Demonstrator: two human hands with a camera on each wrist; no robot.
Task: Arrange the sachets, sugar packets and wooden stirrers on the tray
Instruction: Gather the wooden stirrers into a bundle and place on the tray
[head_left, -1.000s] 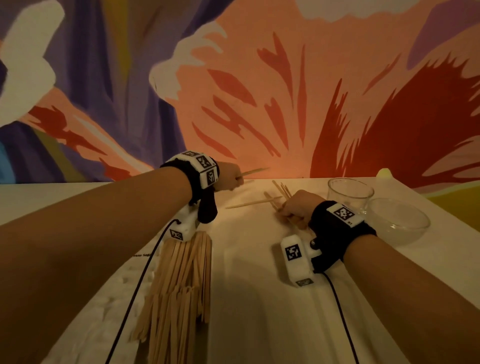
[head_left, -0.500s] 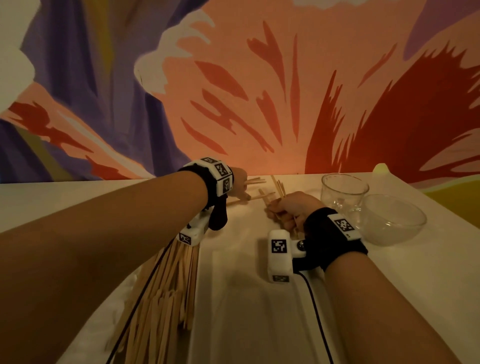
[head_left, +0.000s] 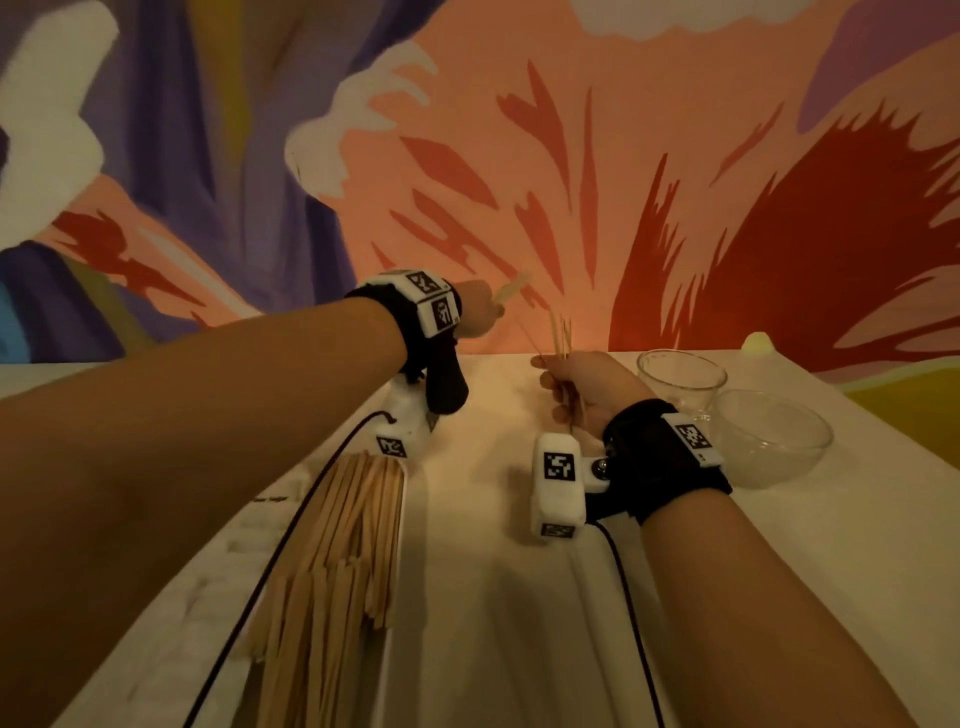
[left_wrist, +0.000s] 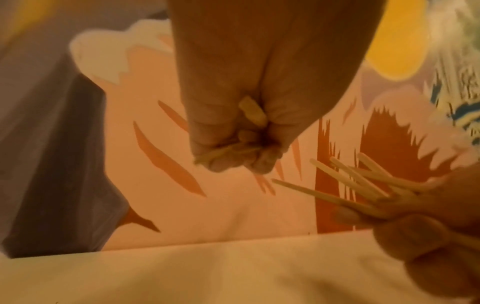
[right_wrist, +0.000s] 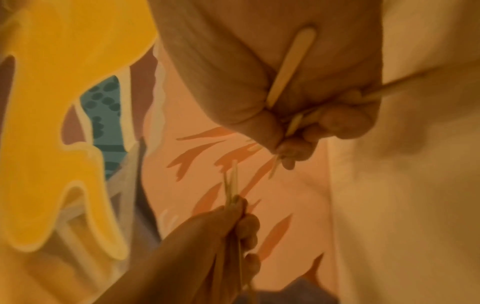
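1. Your left hand (head_left: 480, 309) is lifted off the table, fingers curled round a couple of wooden stirrers (left_wrist: 228, 151). One flat end pokes back out past the palm in the left wrist view.
2. Your right hand (head_left: 582, 387) pinches a small fan of stirrers (left_wrist: 355, 185) between thumb and fingers. The tips splay up and apart, so they aren't squared up.
3. The main stirrer pile (head_left: 337, 551) lies on the white tray (head_left: 488, 597) under your left forearm, roughly parallel, w/ the ends uneven.
4. Handling, my read: the sticks are v. light, thin, stiff and smooth. They'll slide past each other and twist in a loose pinch. They likely snap if bent hard, so don't squeeze across the flat.
5. Where to hold: grip near the middle of the bunch, thumb on the flat faces, fingers behind. Holding one end lets the far ends fan out, as they do in the right hand now.
6. Next, prob: merge both handfuls, tap the ends on the tray to level them, then lay them beside the pile.
7. Watch the glass cup (head_left: 680, 376) and glass bowl (head_left: 774, 436) just right of your right wrist. Long sticks swung that way could clip them.
8. Sachets and sugar packets: something pale lies left of the pile, too dim to tell.
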